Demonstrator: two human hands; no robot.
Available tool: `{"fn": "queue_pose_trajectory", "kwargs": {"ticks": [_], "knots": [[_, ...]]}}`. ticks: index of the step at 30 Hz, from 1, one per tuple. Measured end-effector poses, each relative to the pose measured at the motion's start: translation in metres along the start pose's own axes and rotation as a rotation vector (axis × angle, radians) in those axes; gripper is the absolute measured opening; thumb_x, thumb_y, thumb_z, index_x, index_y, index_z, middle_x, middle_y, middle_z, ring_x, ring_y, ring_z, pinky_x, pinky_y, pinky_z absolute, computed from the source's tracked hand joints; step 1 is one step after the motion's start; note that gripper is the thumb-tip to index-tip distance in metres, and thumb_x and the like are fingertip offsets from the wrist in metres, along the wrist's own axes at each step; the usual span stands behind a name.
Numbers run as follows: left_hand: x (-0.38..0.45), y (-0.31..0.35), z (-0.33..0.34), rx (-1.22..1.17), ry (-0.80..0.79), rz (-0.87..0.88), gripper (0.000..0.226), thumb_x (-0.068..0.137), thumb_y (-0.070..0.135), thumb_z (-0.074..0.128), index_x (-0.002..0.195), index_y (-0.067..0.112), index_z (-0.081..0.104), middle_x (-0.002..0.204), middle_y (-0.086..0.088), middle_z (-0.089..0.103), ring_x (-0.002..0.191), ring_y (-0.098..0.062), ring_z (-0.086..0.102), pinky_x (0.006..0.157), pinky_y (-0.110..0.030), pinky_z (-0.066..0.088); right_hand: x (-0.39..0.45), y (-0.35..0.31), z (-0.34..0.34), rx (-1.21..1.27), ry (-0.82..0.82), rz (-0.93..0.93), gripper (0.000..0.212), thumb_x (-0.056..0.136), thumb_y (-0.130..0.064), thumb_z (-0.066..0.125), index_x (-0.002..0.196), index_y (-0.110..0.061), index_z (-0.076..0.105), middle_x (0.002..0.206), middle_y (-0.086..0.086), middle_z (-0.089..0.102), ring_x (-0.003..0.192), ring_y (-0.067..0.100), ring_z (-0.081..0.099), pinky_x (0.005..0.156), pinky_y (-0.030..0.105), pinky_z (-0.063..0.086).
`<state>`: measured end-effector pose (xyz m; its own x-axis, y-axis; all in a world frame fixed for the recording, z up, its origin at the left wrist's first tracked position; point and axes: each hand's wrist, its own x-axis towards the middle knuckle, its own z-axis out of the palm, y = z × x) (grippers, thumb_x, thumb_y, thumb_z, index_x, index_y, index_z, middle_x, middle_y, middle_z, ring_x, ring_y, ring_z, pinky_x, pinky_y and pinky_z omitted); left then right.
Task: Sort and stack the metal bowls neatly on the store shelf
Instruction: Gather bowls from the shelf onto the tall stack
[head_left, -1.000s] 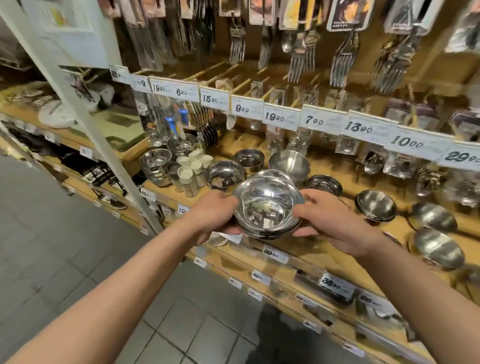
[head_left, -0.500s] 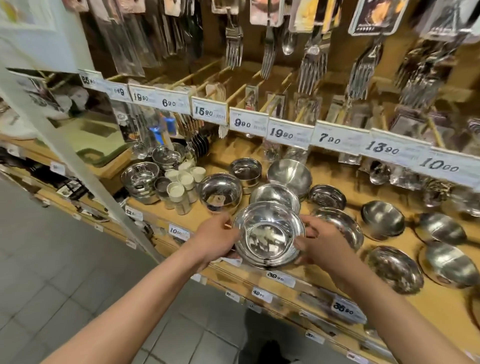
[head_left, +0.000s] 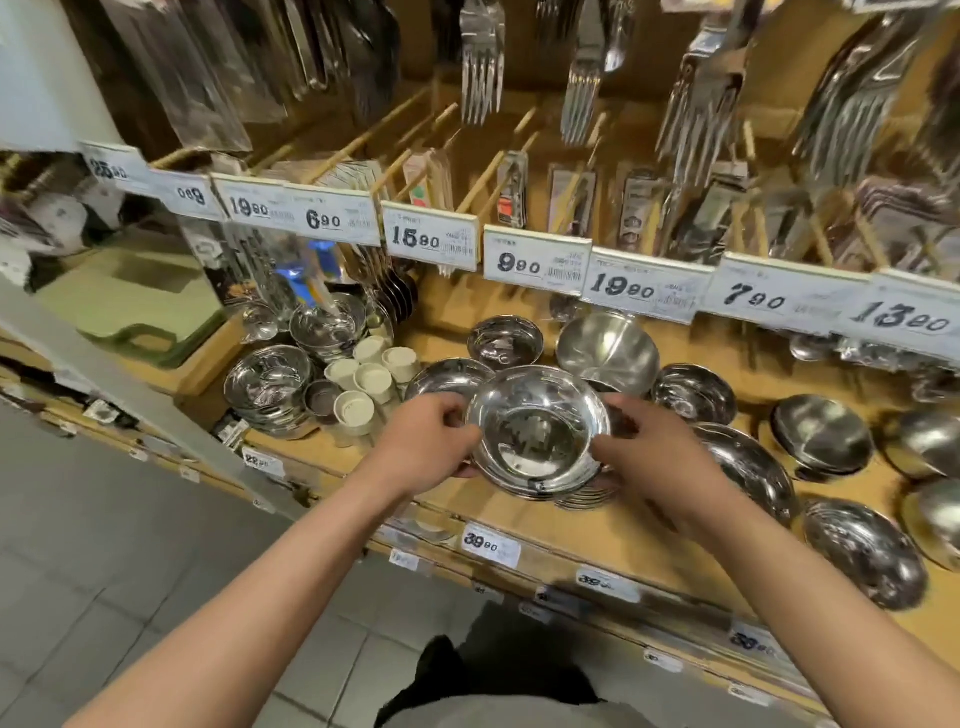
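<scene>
At shelf front, head view: stack of bowls (head_left: 537, 434) held between both hands just above the wooden shelf (head_left: 613, 530). Left hand (head_left: 421, 449) at the left rim, fingers curled round the edge, grasping the stack. Right hand (head_left: 647, 449) at the right rim, fingers curled round the edge, likewise grasping the stack. Top bowl open side up, tilted slightly toward the camera; rims of several nested bowls visible beneath it at lower right. Contact between the stack's underside and the shelf: cannot tell.

Directly behind the stack: shallow bowl (head_left: 449, 379) at left, small deep bowl (head_left: 505, 340) behind that, large tilted bowl (head_left: 608, 353) at right rear, touching or nearly touching the stack's far rim. Right of the hands: small bowl (head_left: 693, 392), then a row of overturned or tilted bowls (head_left: 821, 434) running toward the right edge. Nearest the shelf front at right: wide dish (head_left: 865, 551), lying tilted.

Left of the stack: cluster of white cups (head_left: 371, 376), open ends up, standing close together. Further left: nested bowl pile (head_left: 270, 384), with a second bowl pile (head_left: 327, 325) behind it.

Above the bowls: row of price tags (head_left: 535, 260) along the upper rail. Above the rail: packaged forks (head_left: 483, 67) hanging from pegs. Along the shelf's front lip: more price labels (head_left: 491, 544). At far left: green tray (head_left: 135, 306) on the adjoining shelf.
</scene>
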<state>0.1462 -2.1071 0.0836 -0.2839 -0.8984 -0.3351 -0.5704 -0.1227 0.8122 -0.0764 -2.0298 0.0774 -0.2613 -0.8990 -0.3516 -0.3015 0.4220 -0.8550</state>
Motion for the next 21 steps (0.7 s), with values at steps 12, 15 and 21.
{"fn": "queue_pose_trajectory", "kwargs": {"ticks": [12,15,21], "knots": [[0.033,0.038,0.035,0.045,-0.203,0.233,0.036,0.087,0.017,0.074,0.122,0.024,0.073,0.087,0.006,0.078,0.070,-0.016,0.077,0.068,-0.041,0.065,-0.036,0.020,-0.033,0.109,0.317,0.034,0.032,0.086,-0.004,0.068,0.094,-0.035,0.070,0.066,-0.011,0.072,0.050,0.004,0.067,0.043,0.017,0.047],[0.028,0.058,0.063,0.075,-0.198,0.263,0.039,0.086,0.015,0.070,0.123,0.027,0.071,0.088,0.004,0.077,0.067,-0.019,0.076,0.070,-0.042,0.065,-0.049,0.033,-0.061,0.129,0.337,0.055,0.030,0.087,-0.006,0.069,0.111,-0.025,0.072,0.085,-0.002,0.075,0.059,0.007,0.069,0.051,0.020,0.053],[0.014,0.090,0.113,0.066,-0.206,0.199,0.045,0.092,0.009,0.067,0.135,0.023,0.062,0.091,-0.004,0.076,0.068,-0.023,0.074,0.064,-0.041,0.065,-0.062,0.061,-0.107,0.111,0.408,0.019,0.025,0.083,-0.012,0.071,0.094,-0.035,0.073,0.088,0.002,0.079,0.081,0.025,0.077,0.078,0.053,0.063]]}}
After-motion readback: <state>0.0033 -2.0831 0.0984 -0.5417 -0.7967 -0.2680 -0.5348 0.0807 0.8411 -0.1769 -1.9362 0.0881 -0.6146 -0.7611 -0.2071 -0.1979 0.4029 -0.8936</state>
